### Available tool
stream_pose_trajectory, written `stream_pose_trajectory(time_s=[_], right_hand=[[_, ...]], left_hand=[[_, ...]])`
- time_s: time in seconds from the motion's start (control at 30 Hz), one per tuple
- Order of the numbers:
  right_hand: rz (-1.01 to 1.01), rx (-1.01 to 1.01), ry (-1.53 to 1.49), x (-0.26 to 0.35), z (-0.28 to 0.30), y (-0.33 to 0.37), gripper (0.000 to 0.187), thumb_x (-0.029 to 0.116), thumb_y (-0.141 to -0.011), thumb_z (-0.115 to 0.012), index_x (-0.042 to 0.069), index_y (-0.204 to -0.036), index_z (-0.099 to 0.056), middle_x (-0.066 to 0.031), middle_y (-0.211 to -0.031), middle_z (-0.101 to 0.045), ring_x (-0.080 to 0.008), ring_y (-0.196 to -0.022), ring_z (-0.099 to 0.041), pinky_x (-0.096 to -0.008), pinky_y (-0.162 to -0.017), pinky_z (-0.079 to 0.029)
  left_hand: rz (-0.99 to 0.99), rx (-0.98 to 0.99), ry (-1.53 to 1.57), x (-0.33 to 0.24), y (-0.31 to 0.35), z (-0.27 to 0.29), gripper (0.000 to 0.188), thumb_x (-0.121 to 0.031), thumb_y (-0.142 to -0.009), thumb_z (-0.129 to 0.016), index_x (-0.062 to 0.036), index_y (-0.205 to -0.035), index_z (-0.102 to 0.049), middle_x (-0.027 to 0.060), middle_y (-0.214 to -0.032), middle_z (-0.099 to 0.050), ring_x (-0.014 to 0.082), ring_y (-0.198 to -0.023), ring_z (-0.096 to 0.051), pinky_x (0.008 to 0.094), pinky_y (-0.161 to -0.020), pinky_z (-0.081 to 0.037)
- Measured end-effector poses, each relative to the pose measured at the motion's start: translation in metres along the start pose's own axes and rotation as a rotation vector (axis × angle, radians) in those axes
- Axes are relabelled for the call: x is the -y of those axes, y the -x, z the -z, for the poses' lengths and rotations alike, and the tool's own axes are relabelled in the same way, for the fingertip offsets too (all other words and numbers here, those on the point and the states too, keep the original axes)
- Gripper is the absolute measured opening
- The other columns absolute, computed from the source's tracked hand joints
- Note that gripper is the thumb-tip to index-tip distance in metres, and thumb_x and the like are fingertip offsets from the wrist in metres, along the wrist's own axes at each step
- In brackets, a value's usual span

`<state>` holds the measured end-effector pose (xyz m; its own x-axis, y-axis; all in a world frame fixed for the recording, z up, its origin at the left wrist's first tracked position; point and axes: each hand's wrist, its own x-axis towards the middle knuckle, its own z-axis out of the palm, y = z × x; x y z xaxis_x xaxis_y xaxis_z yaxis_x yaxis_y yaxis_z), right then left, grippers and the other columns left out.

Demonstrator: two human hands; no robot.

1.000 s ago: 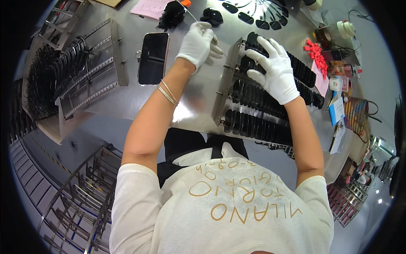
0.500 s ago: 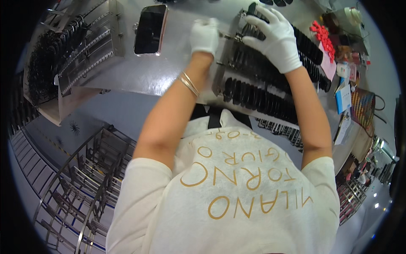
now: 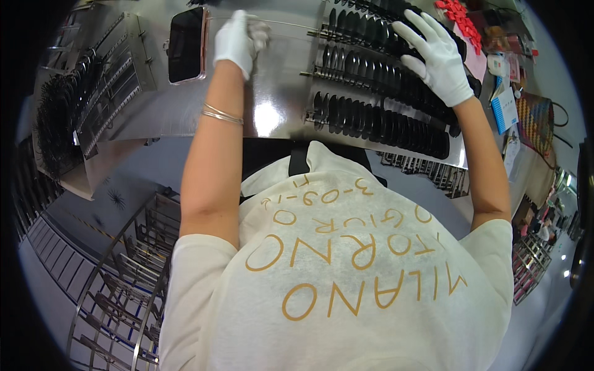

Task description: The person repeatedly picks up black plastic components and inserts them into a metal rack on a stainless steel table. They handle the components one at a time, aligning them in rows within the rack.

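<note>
My left hand (image 3: 235,44), in a white glove, is closed around a thin metal rod (image 3: 288,25) above the steel table. The rod runs level toward the left end of the far row of glossy black oval pieces (image 3: 365,28). My right hand (image 3: 436,59), also gloved, lies over the right part of the rows with its fingers spread. Its fingertips reach the black pieces; whether they press on them is hard to tell. Two nearer rows of black pieces (image 3: 371,117) stand on the rack, with short rod ends sticking out at the left.
A dark phone (image 3: 187,46) lies left of my left hand. Further left stands a metal rack (image 3: 117,62) with black pieces. Red parts (image 3: 459,21), a blue-and-white packet (image 3: 504,111) and a woven bag (image 3: 535,127) are at the right. Metal frame carts (image 3: 124,290) stand below left.
My left hand has moved left, away from the rack, and the thin rod now shows stretched out beside it. My right hand has shifted right and slightly nearer along the rows.
</note>
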<state>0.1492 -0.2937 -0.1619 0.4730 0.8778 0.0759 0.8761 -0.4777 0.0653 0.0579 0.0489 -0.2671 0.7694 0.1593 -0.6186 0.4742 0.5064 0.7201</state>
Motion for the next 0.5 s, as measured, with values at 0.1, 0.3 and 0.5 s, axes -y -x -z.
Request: stream_pose_trajectory(time_s=[0.1, 0.3, 0.5], right_hand=[[-0.028, 0.042, -0.022, 0.009, 0.008, -0.01, 0.063, 0.038, -0.088, -0.073, 0.012, -0.143, -0.06, -0.0221, -0.148, -0.056, -0.046, -0.137, -0.05, -0.0557, -0.118, -0.039], [0.048, -0.115, -0.03, -0.004, 0.002, -0.007, 0.053, 0.039, -0.091, -0.072, 0.011, -0.135, -0.064, -0.0202, -0.141, -0.06, -0.0437, -0.13, -0.056, -0.0538, -0.111, -0.046], [-0.095, -0.176, -0.075, -0.043, -0.007, 0.043, 0.043, 0.031, -0.093, -0.071, 0.009, -0.13, -0.068, -0.0204, -0.135, -0.064, -0.0423, -0.124, -0.06, -0.0501, -0.107, -0.049]], left_hand=[[-0.152, -0.052, -0.163, 0.018, 0.009, -0.025, 0.038, -0.039, -0.109, -0.056, -0.0022, -0.106, -0.066, 0.0097, -0.081, -0.072, 0.0096, -0.047, -0.052, 0.0235, -0.038, -0.036], [-0.001, 0.163, -0.464, 0.015, 0.004, -0.043, 0.047, -0.049, -0.105, -0.056, -0.0049, -0.091, -0.066, 0.0019, -0.063, -0.059, 0.0108, -0.048, -0.052, 0.0286, -0.045, -0.044], [-0.478, 0.031, 0.15, -0.034, -0.049, 0.042, 0.039, -0.037, -0.112, -0.045, -0.0062, -0.125, -0.064, 0.0114, -0.119, -0.07, 0.0214, -0.097, -0.071, 0.0406, -0.088, -0.06]])
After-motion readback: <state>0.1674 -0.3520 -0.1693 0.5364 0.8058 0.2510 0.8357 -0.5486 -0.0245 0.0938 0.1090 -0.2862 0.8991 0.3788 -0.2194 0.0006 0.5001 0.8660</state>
